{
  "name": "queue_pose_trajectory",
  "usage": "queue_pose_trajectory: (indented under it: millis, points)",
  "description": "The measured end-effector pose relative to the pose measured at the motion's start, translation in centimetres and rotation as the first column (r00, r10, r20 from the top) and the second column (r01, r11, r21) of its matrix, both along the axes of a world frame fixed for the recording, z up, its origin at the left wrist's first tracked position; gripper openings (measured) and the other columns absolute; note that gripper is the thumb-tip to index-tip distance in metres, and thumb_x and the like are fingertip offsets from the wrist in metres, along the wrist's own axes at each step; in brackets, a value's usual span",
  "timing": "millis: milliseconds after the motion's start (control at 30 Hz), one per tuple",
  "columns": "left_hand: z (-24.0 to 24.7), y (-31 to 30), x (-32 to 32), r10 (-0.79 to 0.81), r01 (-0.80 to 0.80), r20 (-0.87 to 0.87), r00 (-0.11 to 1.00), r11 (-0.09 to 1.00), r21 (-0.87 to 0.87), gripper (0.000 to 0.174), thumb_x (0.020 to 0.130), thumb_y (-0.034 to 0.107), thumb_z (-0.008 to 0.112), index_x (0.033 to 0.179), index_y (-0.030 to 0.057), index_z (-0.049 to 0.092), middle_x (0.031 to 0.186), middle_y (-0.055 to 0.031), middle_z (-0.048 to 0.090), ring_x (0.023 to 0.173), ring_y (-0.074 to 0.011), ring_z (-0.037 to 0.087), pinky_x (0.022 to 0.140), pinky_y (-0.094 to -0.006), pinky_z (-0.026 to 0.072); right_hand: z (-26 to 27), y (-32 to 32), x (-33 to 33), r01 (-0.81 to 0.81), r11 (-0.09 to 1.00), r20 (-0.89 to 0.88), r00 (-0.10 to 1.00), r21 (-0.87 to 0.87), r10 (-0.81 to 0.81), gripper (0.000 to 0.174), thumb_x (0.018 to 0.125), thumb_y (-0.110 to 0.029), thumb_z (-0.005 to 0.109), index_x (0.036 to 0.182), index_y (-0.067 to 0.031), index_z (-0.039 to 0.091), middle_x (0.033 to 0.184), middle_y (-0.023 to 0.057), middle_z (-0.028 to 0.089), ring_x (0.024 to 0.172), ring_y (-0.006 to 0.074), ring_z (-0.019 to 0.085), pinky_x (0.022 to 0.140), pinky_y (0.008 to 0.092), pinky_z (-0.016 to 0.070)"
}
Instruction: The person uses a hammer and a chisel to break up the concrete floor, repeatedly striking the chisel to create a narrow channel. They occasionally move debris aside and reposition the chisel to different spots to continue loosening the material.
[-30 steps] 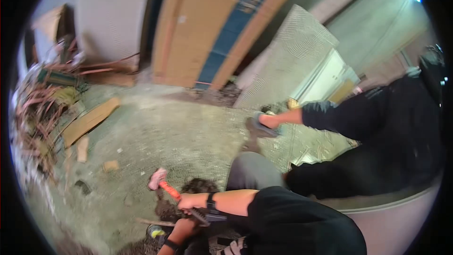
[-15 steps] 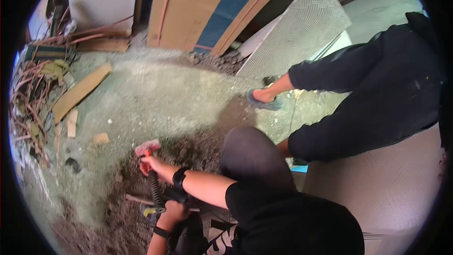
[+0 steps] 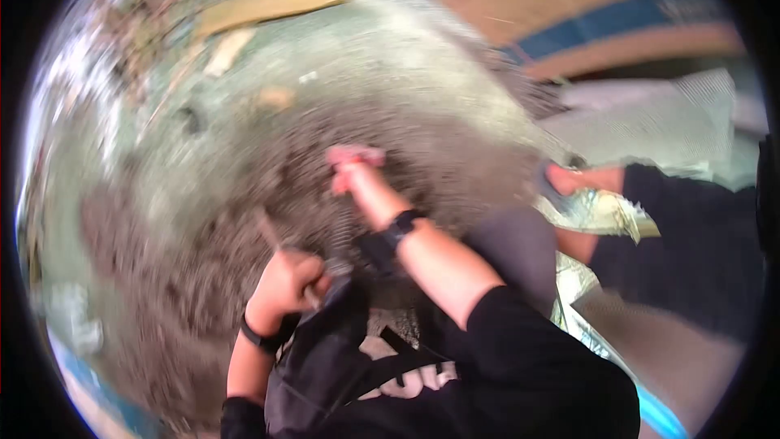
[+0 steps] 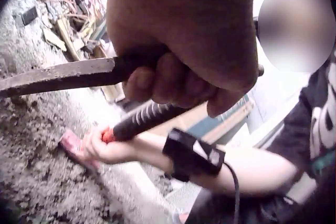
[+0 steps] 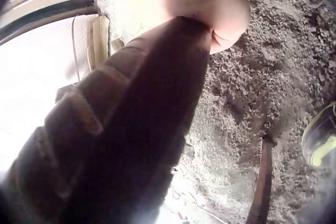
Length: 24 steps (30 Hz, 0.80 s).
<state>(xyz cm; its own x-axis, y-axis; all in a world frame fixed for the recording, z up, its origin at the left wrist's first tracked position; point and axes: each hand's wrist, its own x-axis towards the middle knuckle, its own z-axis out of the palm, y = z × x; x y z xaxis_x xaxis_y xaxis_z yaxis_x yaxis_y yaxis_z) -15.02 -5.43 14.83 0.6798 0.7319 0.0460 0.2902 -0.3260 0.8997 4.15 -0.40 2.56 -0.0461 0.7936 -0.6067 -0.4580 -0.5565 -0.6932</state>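
My right hand (image 3: 356, 180) grips a hammer close below its red head (image 4: 79, 148), low over crumbled earth. The hammer's black ribbed handle (image 4: 147, 121) with an orange section runs back towards my body, its free end looming large in the right wrist view. In my left hand (image 3: 284, 280) is a metal bar (image 4: 58, 77) with a worn, slightly curved flat end, fingers curled round its dark grip. The bar's tip (image 5: 266, 141) reaches down to the loose soil (image 5: 241, 92). Both hands are near each other in front of my lap; motion blurs the head view.
Another person's dark-trousered leg (image 3: 682, 252) and slippered foot (image 3: 556, 183) are at the right. Behind stand a large cardboard box (image 3: 593, 0) and a ridged panel (image 3: 658, 106). Wood strips (image 3: 276, 8) and scrap lie at upper left. A shoe (image 5: 320, 137) is beside the bar.
My right hand has slid along the hammer handle up to its head. The head view has swung, so the floor and hands appear higher and turned. The left hand keeps its grip on the bar.
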Motion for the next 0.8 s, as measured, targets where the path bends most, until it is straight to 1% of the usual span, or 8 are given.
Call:
queue_pose_trajectory:
  millis: [67,133,200,333,400,567,700,800]
  points:
    - [0.8,-0.5,-2.5,0.276,-0.276,0.019,0.961,0.959,0.065,0.035,0.068,-0.002,0.062,0.054,0.0058,0.031,0.048,-0.01,0.031,0.042,-0.0291,0.039,0.04,-0.0381,0.029,0.2,-0.4,0.0,-0.131,0.988,0.066,0.988,-0.086,0.137,0.014,0.085,-0.012,0.048,0.09,-0.0026,0.057,0.065,0.0039,0.055,0.049,0.0123,0.049,0.049,0.0263,0.0429]
    - [1.5,-1.4,-5.4,0.47,-0.485,0.152,0.87,0.871,0.08,0.036,0.069,-0.004,0.059,0.054,0.0054,0.028,0.046,-0.0082,0.028,0.038,-0.0264,0.035,0.038,-0.0359,0.0262,-7.5,-2.4,1.0,-0.239,0.922,-0.221,0.959,-0.304,0.176,0.025,0.086,-0.02,0.046,0.066,-0.0056,0.051,0.057,0.0039,0.05,0.047,0.0173,0.049,0.046,0.0293,0.042]
    - [2.4,-2.2,-7.4,0.582,-0.605,0.234,0.779,0.796,0.036,0.036,0.068,-0.005,0.059,0.054,0.0047,0.027,0.046,-0.0067,0.027,0.036,-0.0238,0.033,0.037,-0.0338,0.0246,-1.9,-1.7,-0.1,-0.193,0.834,-0.276,0.96,-0.517,0.051,0.025,0.087,-0.019,0.048,0.066,-0.0042,0.05,0.053,0.0048,0.048,0.043,0.019,0.049,0.042,0.0313,0.0417]
    - [3.5,-1.1,-7.7,0.651,-0.638,0.032,0.758,0.731,0.243,0.034,0.072,0.002,0.063,0.055,0.0046,0.033,0.046,-0.0087,0.034,0.037,-0.0272,0.037,0.037,-0.0363,0.0281,5.9,-1.9,-2.3,-0.12,0.954,-0.019,0.993,-0.275,0.119,0.009,0.086,-0.01,0.054,0.09,-0.0039,0.048,0.067,0.0021,0.05,0.052,0.0116,0.048,0.045,0.0251,0.0425]
    - [1.1,-0.7,-7.6,0.635,-0.582,-0.115,0.764,0.755,0.302,0.028,0.076,0.009,0.062,0.057,0.0056,0.041,0.047,-0.0102,0.041,0.041,-0.0296,0.044,0.04,-0.0378,0.0337,11.2,-1.1,-2.8,-0.26,0.965,0.063,0.963,-0.032,0.262,0.025,0.086,-0.006,0.055,0.107,-0.0048,0.042,0.078,0.0019,0.049,0.057,0.0089,0.047,0.047,0.0224,0.0423]
    - [-5.6,-1.4,-3.8,0.437,-0.371,-0.18,0.881,0.876,0.309,0.019,0.065,0.023,0.065,0.065,0.011,0.05,0.051,-0.0039,0.049,0.046,-0.0258,0.053,0.041,-0.0366,0.0406,18.4,-0.2,-4.2,-0.29,0.863,0.288,0.941,0.414,0.179,0.049,0.085,-0.002,0.054,0.127,-0.0056,0.029,0.089,0.007,0.049,0.062,0.0113,0.049,0.054,0.0244,0.0447]
    - [-5.0,-1.3,0.1,0.334,-0.285,-0.18,0.925,0.925,0.252,0.015,0.063,0.021,0.062,0.071,0.0111,0.055,0.052,-0.0043,0.052,0.048,-0.0272,0.055,0.043,-0.039,0.042,17.7,1.6,-1.3,-0.462,0.848,0.285,0.876,0.26,0.39,0.03,0.085,-0.006,0.056,0.112,-0.0015,0.043,0.08,0.0047,0.051,0.059,0.0102,0.048,0.053,0.0225,0.0413]
    - [-7.0,-0.5,1.7,0.282,-0.219,-0.302,0.91,0.949,0.227,0.015,0.064,0.023,0.061,0.071,0.0098,0.055,0.053,-0.0078,0.054,0.051,-0.0297,0.056,0.045,-0.0415,0.0431,16.9,1.0,-0.4,-0.562,0.827,0.549,0.684,-0.025,0.481,0.013,0.087,-0.017,0.057,0.09,-0.0063,0.05,0.06,-0.0021,0.047,0.048,0.0041,0.041,0.044,0.0181,0.0344]
